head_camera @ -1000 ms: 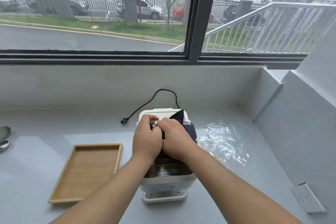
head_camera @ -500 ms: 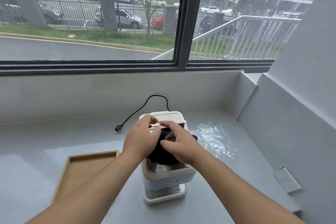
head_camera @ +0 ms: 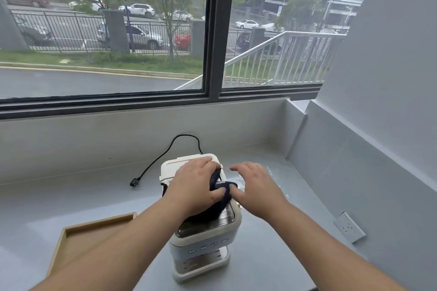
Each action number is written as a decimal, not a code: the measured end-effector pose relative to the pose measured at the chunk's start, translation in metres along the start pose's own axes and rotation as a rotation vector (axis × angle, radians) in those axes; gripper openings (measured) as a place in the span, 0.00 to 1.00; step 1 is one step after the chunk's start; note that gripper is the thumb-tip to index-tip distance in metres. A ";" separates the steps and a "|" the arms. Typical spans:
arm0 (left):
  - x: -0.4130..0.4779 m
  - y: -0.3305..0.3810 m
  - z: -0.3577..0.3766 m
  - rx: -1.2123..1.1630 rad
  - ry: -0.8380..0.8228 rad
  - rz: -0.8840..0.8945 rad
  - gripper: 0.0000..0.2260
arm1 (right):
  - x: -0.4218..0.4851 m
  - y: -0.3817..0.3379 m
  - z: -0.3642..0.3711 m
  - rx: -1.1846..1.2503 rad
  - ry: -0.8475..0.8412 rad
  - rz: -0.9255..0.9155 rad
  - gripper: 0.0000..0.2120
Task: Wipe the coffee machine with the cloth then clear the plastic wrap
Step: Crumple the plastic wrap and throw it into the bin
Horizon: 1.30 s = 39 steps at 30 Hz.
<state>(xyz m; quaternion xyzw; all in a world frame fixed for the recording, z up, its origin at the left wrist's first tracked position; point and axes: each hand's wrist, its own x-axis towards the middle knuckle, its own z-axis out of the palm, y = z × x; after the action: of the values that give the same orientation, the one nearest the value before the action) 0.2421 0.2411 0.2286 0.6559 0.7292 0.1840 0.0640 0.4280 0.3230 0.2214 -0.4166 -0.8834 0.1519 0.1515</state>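
A small white coffee machine [head_camera: 205, 244] stands on the grey counter, its button row facing me. On its top lies a dark blue cloth [head_camera: 221, 190], bunched under my left hand [head_camera: 192, 186], which presses down on it with fingers curled over it. My right hand [head_camera: 256, 188] hovers just right of the machine's top, fingers spread, its thumb touching the cloth's edge. The clear plastic wrap [head_camera: 272, 172] lies flat on the counter behind my right hand, mostly hidden by it.
A shallow wooden tray [head_camera: 80, 241] sits left of the machine. A black power cord with plug [head_camera: 165, 153] trails behind the machine toward the back wall. A wall socket [head_camera: 349, 227] is on the right wall. The counter's front edge runs near the machine's base.
My right hand has let go of the cloth and shifted right with fingers opening. My left hand has settled over the cloth. The camera view has turned right and upward.
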 end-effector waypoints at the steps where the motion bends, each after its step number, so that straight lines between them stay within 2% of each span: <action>1: 0.004 0.004 0.001 0.016 0.004 0.011 0.31 | -0.001 0.005 -0.003 -0.020 0.009 0.008 0.24; 5: 0.018 0.018 0.006 0.053 -0.021 0.022 0.34 | -0.006 0.025 -0.015 -0.054 0.008 0.043 0.34; 9: 0.031 0.034 0.016 0.064 -0.041 0.039 0.34 | -0.011 0.049 -0.022 -0.072 0.025 0.045 0.32; 25: 0.082 0.095 0.072 0.141 -0.130 0.074 0.35 | -0.016 0.156 -0.021 -0.056 -0.026 0.161 0.37; 39: 0.131 0.127 0.169 0.192 -0.304 0.034 0.34 | -0.025 0.253 0.019 -0.068 -0.121 0.258 0.38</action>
<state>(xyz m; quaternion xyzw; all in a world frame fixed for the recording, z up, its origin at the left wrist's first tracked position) 0.3996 0.4100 0.1364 0.6917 0.7140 0.0135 0.1073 0.6108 0.4540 0.1011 -0.5217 -0.8346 0.1650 0.0633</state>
